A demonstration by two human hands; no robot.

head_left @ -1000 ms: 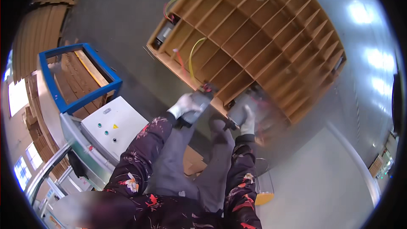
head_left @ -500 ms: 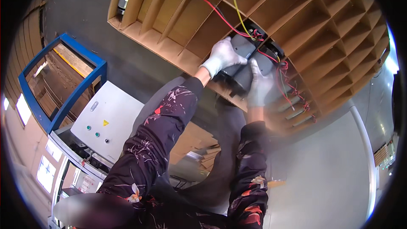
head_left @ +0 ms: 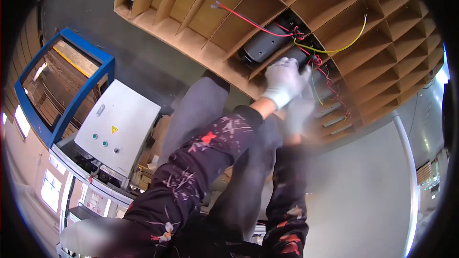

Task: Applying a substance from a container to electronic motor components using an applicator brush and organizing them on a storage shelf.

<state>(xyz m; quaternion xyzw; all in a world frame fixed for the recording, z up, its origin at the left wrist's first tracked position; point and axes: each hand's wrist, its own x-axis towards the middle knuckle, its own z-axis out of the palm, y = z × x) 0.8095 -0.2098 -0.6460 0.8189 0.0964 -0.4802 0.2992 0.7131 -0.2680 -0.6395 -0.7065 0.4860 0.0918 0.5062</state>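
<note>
A black cylindrical motor [head_left: 265, 45] lies in a cardboard compartment, with red, black and yellow wires at its far end. My left hand [head_left: 283, 79], in a white glove, has its fingers curled on a second black motor [head_left: 294, 55] in the neighbouring compartment. Close against it on the right is my right hand [head_left: 300, 110], also gloved, but motion smears its fingers. A red wire [head_left: 244, 18] stretches left over the dividers, and a yellow wire [head_left: 344, 48] curves to the right. Part of the second motor is hidden behind my hands.
The brown cardboard divider grid [head_left: 330, 0] spans the top, with more wired motors along its near edge to the right. At left stand a grey control box [head_left: 117, 126] with buttons and a blue frame [head_left: 88, 50]. A pale grey panel [head_left: 363, 186] fills the lower right.
My left hand has let go of the left motor and moved right to the second one. The left motor now sits lower between dividers. The yellow wire has swung to the right.
</note>
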